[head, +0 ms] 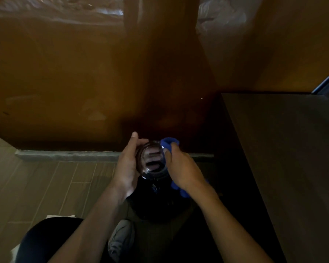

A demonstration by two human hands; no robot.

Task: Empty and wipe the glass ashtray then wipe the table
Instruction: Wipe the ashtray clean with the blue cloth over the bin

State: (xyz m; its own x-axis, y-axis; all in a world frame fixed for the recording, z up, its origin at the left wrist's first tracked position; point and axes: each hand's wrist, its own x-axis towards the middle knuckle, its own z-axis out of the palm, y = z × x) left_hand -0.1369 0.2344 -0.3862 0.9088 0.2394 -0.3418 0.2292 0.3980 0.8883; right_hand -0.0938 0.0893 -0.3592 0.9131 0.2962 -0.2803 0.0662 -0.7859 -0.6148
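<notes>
A round glass ashtray [152, 160] is held upright on its edge between both hands, low in the middle of the head view. My left hand [126, 164] grips its left rim, thumb pointing up. My right hand [182, 171] presses a blue cloth [169, 143] against the ashtray's right side; more of the cloth hangs below my wrist. Directly beneath the ashtray stands a dark round bin [156, 202], mostly lost in shadow. The dark table [281, 149] fills the right side.
A brown wooden panel [74, 82] rises ahead, with a grey stone kerb [65, 155] at its foot. Grey plank floor tiles [46, 186] lie at the left. My dark trouser leg [46, 242] and a grey shoe [120, 240] show at the bottom.
</notes>
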